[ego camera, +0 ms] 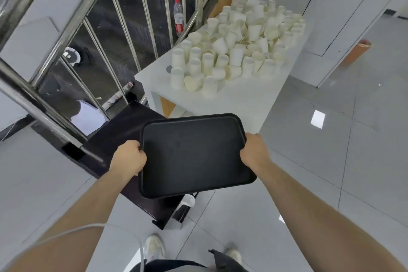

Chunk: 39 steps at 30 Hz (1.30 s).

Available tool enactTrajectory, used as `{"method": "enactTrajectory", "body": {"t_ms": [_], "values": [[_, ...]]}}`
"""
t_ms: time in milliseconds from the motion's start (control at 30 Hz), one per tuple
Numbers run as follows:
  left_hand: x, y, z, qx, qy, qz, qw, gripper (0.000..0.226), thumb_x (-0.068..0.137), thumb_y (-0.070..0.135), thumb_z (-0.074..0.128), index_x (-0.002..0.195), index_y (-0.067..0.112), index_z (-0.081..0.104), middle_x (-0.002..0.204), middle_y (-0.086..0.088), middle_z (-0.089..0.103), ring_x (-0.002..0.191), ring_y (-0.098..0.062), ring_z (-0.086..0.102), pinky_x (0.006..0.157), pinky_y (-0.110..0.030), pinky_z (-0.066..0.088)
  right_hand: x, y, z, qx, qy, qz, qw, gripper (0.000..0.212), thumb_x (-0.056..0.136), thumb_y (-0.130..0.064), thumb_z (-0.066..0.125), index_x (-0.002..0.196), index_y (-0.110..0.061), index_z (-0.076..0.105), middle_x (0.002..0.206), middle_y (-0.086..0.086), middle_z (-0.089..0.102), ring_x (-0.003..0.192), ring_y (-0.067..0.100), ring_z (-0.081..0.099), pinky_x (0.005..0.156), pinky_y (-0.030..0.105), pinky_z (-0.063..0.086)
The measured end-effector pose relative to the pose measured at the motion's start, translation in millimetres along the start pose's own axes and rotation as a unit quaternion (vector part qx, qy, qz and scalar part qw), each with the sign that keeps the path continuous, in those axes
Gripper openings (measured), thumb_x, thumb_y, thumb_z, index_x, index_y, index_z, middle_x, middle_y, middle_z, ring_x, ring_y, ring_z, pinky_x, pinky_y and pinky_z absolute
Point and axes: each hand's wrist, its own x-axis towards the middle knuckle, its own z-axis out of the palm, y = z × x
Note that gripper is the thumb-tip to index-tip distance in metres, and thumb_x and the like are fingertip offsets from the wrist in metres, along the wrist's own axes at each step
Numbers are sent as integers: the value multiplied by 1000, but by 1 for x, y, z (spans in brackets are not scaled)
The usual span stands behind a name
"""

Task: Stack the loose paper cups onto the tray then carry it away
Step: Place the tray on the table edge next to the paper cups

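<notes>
While the person stands on the grey tiled floor, both hands carry a black tray out in front at about waist height. Left hand grips the tray's left edge, fingers curled under the rim; right hand grips the right edge the same way. Tray surface bare, held roughly level, tilted slightly in view.

Paper cups lie ahead on a white table, well apart from the tray. Large loose heap: many cups upside down on their rims, others tipped on their sides, some piled on top of one another. None on the tray.

Left of the table, a steel railing with slanted bars. Beyond the bars, a clear plastic bottle with red cap and red label, upright. Dark cabinet sits below and left of the tray, beside the table's near end. White door with a metal latch at upper right. Person's light shoes visible at bottom edge. Frame somewhat motion-blurred.
</notes>
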Motion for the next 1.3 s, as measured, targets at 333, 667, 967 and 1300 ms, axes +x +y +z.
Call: {"method": "enactTrajectory", "body": {"t_ms": [333,667,967,1300], "values": [[-58,99,44,-89,18,-50,995,12,79,0,45,69,3,51,64,-11,58,57,-24,58,45,-27,41,59,73,-70,-17,-11,-62,998,14,84,2,46,92,-6,54,109,19,58,76,26,53,66,33,43],[-27,157,62,-133,-13,-79,988,4,75,1,47,74,2,51,72,-11,60,62,-25,61,51,-34,51,139,90,-96,-25,-38,-58,997,17,83,-3,46,71,-13,38,99,15,49,67,21,46,48,26,29],[55,195,88,-217,-59,-127,966,24,71,2,43,85,2,62,78,-15,70,64,-29,70,66,-46,60,243,80,-121,-39,-44,-71,996,5,81,-4,47,85,-6,48,104,20,58,74,27,53,56,27,36],[98,223,114,-226,-21,-186,956,12,77,1,44,83,2,54,83,-17,66,73,-30,68,66,-44,60,336,61,-117,-65,-94,-116,987,19,82,-8,50,99,-5,59,103,14,59,79,26,57,58,27,40]]}}
